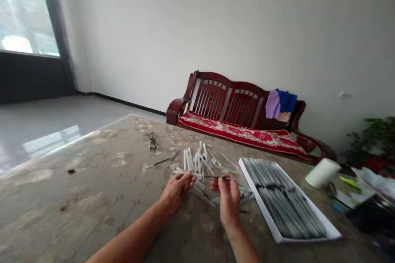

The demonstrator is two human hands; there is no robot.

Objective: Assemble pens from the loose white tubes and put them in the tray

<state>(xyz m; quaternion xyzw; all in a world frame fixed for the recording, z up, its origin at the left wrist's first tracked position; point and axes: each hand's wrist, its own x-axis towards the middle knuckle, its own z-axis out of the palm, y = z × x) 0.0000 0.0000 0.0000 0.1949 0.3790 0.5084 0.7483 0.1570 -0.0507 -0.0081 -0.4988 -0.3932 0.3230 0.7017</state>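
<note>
left hand [176, 189] fingers pinch a white tube [182, 172]; right hand [227, 196] fingers pinch a thin rod [212, 177] between both hands, frame centre.

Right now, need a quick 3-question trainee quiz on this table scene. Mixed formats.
1. True or false: the left hand and the right hand each pinch one end of a thin stick.
2. What lies right of the hands? A) a flat white box of dark sticks B) a laptop C) a bowl
3. Fill in: just beyond the hands lies a loose pile of white ____.

Key: 1 true; 2 A; 3 tubes
</note>
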